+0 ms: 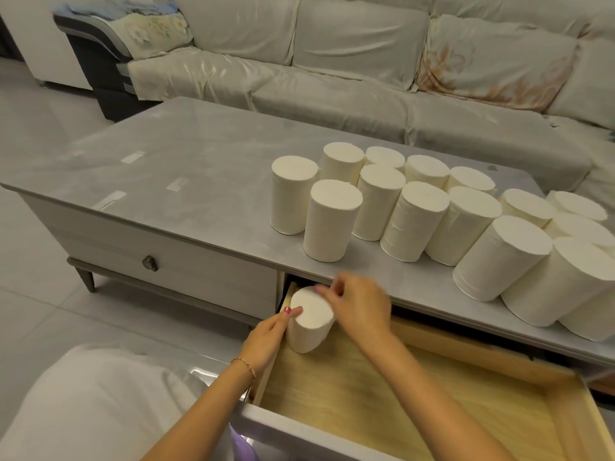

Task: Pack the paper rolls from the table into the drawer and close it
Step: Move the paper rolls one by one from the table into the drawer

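Note:
One white paper roll (309, 322) stands upright in the far left corner of the open wooden drawer (416, 404). My left hand (269, 337) presses against its left side, thumb on the top edge. My right hand (357, 302) rests on its right side, fingers over the top rim. Both hands touch the roll together. Several more white paper rolls (412, 221) stand upright in rows on the right half of the grey table (186, 168). Apart from that one roll, the drawer floor is bare.
A second drawer with a dark knob (149, 263) sits shut at the left of the table front. A covered sofa (366, 61) runs behind the table. The open drawer's grey front panel (299, 434) is near my body. Tiled floor lies to the left.

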